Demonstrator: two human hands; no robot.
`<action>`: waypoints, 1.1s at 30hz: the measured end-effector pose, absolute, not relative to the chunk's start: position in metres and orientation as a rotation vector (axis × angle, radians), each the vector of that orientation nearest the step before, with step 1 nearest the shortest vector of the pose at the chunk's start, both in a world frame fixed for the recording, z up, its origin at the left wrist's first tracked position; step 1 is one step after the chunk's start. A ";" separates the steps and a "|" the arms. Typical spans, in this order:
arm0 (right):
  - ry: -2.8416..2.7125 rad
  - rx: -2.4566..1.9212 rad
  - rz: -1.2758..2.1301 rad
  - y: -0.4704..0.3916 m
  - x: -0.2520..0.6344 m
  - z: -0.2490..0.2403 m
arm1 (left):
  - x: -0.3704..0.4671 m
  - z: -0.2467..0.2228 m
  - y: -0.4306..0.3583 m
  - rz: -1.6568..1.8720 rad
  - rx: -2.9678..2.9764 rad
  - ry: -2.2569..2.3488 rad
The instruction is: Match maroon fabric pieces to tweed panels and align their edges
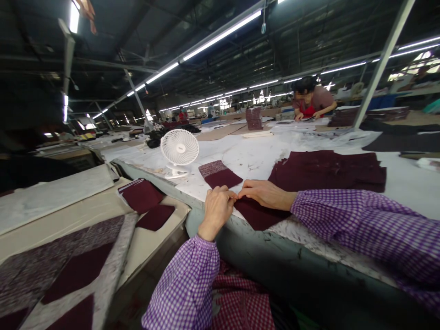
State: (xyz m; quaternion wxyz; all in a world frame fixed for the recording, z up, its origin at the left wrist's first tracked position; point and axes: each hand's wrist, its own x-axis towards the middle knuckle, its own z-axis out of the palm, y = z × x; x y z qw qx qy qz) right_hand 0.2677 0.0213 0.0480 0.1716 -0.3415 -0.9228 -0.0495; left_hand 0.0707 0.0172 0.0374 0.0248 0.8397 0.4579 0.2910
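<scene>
My left hand (220,205) and my right hand (264,193) meet at the near edge of the table, fingertips pinched together at the corner of a dark maroon fabric piece (259,219). The piece lies under my right hand and reaches the table's edge. My left fingers are curled, and their tips are partly hidden. Just beyond my hands lies another maroon piece with a speckled band (220,174). To the right, a stack of maroon fabric pieces (330,169) rests on the white-covered table (223,153).
A white fan (179,147) stands on the table ahead. On a lower surface at left lie maroon pieces (141,195) and a speckled fabric sheet (62,250). Across the table a person (314,101) bends over work. A slanted metal post (383,64) rises at right.
</scene>
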 end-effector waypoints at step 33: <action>-2.500 -1.135 -0.161 0.018 0.264 0.048 | 0.060 0.024 0.023 1.201 2.171 1.224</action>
